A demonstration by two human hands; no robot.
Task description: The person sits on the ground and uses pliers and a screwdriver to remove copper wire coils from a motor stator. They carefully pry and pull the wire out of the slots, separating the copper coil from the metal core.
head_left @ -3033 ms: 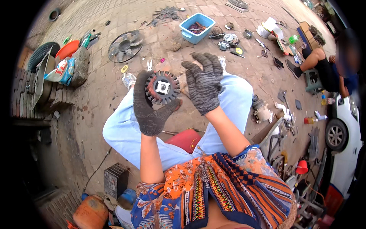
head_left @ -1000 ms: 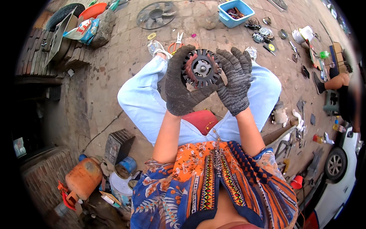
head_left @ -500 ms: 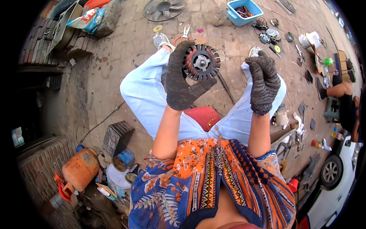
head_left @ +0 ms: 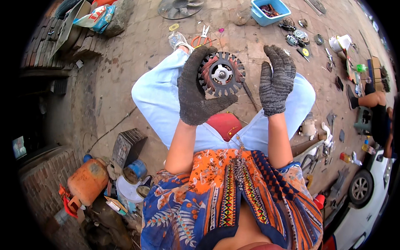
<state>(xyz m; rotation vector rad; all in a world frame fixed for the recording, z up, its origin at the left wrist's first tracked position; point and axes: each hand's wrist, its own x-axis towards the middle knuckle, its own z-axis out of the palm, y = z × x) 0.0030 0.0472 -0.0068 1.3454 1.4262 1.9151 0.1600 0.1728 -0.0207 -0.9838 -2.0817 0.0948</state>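
My left hand, in a dark knitted glove, is closed around the left edge of a motor stator. This round part has dark slotted teeth, reddish copper windings and a silver hub with a shaft in its middle. My right hand, gloved alike, is held up to the right of the stator, apart from it. Its fingers are stretched and the thumb stands away from them. A thin wire shows between the stator and the right thumb; whether it touches the glove is unclear. Both hands are above my spread knees.
Scissors with orange handles lie beyond the stator, near my left shoe. Farther off are a fan blade and a blue basin. Motor parts lie at the far right. An orange gas cylinder stands at left; another person sits at right.
My right hand has opened from a closed grip, its fingers straightening, and moved slightly left toward the stator. The left hand still holds the stator, now tilted a little differently.
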